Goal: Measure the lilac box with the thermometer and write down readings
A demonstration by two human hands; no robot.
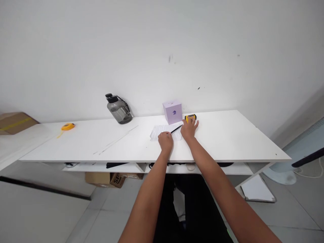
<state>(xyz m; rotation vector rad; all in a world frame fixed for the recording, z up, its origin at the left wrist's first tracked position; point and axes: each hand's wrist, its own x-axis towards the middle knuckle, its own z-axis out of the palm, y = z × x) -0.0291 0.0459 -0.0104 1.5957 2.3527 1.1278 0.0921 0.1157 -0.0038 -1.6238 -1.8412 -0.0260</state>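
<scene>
Forearms: both bare, reaching from the bottom edge toward 12 o'clock over the white desk [227,138].
Left hand [165,141]: curled into a fist, clamped on the near end of a black pen [176,129], resting on the white paper [162,131].
Pen: slants toward 2 o'clock, tip over the paper.
Right hand [189,129]: fingers apart, laid flat on the paper's right edge; fingertips at the yellow device [190,117], contact unclear.
Purple box [172,112]: at 12 o'clock from the paper, against the wall.
Bottle [118,109]: dark, at 10 o'clock from the hands.
Tape measure [68,127]: yellow, far off at 9 o'clock.
</scene>
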